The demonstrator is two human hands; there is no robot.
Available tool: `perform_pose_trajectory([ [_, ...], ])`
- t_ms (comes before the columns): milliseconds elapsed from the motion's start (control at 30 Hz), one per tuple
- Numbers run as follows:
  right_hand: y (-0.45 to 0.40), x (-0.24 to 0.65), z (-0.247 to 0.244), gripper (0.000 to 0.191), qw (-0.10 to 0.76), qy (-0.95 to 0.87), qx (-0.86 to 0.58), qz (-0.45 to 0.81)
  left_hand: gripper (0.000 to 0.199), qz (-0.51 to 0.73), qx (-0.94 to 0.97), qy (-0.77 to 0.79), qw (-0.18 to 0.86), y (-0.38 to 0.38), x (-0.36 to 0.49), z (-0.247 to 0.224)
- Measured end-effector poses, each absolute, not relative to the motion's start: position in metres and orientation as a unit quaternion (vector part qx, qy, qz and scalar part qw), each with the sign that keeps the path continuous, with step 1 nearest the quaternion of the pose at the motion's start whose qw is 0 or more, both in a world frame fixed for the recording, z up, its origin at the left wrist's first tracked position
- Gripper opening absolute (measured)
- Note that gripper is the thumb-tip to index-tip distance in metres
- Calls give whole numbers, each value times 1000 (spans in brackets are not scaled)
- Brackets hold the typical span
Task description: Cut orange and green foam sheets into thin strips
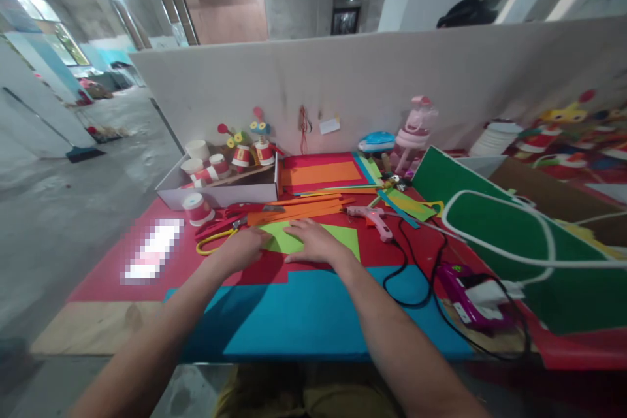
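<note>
A sheet of light green paper [337, 238] lies on the table under both of my hands. My left hand [245, 248] has its fingers curled and pressed together at the paper's left end; the fingertips are partly hidden. With fingers spread, my right hand [313, 241] rests flat across the middle of the sheet. Just beyond the paper lie orange paper strips [294, 210]. Yellow-handled scissors [215, 241] are beside my left hand, close to red-handled scissors [208, 228]. A pink hot glue gun [372, 219] lies right of the sheet, its small light glowing.
Behind stands a white box [220, 193] with paper-cup figures; a red paper cup [196, 209] is before it. Blue sheet [313, 313] covers the front. At right are black cable [406, 304], a purple box [470, 300] with a white plug, and a green board [494, 228].
</note>
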State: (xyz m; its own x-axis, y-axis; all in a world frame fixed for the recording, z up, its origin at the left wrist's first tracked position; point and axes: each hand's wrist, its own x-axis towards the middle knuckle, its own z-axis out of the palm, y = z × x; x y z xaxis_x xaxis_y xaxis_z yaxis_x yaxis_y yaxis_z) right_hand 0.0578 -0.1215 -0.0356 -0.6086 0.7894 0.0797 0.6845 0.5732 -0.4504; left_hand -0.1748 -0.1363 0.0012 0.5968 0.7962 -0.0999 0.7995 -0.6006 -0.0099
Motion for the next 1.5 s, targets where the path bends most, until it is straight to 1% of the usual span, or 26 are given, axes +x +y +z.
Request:
perform_pose_trajectory([
  [100,-125,63,-31,79,181,-871,-419,182,27,-61,883,466,-19,-139,-163,-5],
  [233,-137,72,-26,55,242,-864,-420,137,24,-24,872,488,-19,-142,-164,-7],
  [367,-155,82,-28,44,237,-889,-377,103,25,22,876,482,14,-163,-178,-13],
  [433,-162,86,-32,42,231,-895,-368,104,26,51,877,476,38,-174,-184,-18],
  [500,-168,86,-34,42,248,-891,-367,96,27,86,875,472,68,-180,-188,-23],
  [633,-181,72,-29,39,358,-860,-363,14,25,143,839,501,159,-175,-193,-23],
  [667,-185,67,-27,36,383,-854,-354,-2,23,156,821,516,186,-172,-195,-22],
  [733,-190,56,-27,27,405,-849,-339,1,20,183,786,541,236,-167,-198,-20],
  [767,-191,52,-28,24,409,-845,-343,25,19,197,771,549,257,-166,-199,-20],
  [833,-188,45,-36,29,423,-811,-383,124,22,223,745,560,286,-165,-202,-20],
  [867,-185,42,-41,31,430,-778,-414,199,23,234,736,563,294,-165,-202,-21],
  [967,-172,41,-53,27,436,-620,-469,453,27,243,729,560,309,-165,-199,-23],
  [1033,-165,42,-55,35,440,-517,-460,572,25,238,739,551,306,-164,-193,-21],
  [1067,-162,42,-54,41,445,-477,-453,607,24,235,747,544,300,-162,-189,-19],
  [1167,-155,40,-47,48,455,-413,-448,649,18,223,775,523,275,-154,-175,-13],
  [1233,-152,35,-43,47,466,-395,-447,653,15,219,785,512,271,-147,-166,-14],
  [1300,-148,31,-44,42,488,-387,-439,648,13,230,785,503,277,-142,-160,-20],
  [1400,-146,27,-48,37,504,-400,-427,635,18,257,779,477,315,-137,-157,-34],
  [1500,-146,29,-51,40,498,-426,-412,634,29,276,743,468,390,-138,-159,-42],
])
